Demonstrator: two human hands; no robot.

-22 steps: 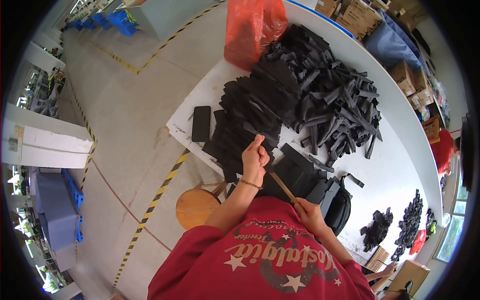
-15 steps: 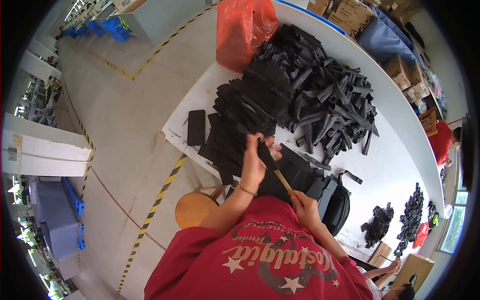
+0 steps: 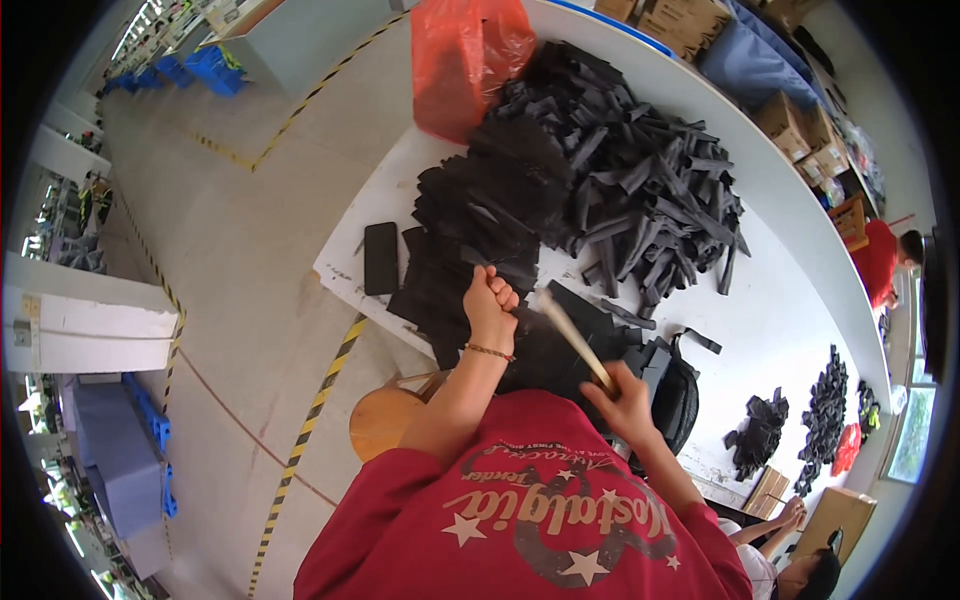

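While our left hand (image 3: 490,300) stays fisted on a black fabric piece (image 3: 545,345) at the worktop's (image 3: 790,300) near edge, our right hand (image 3: 625,395) grips a wooden stick (image 3: 572,338); the big heap (image 3: 640,180) looks unworked.

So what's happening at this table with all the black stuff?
A person in a red shirt works at a white table. The left hand is closed in a fist on a black piece from the flat stack, and the right hand holds a wooden stick pointed at it. A big heap of black strips lies further back, beside a red plastic bag.
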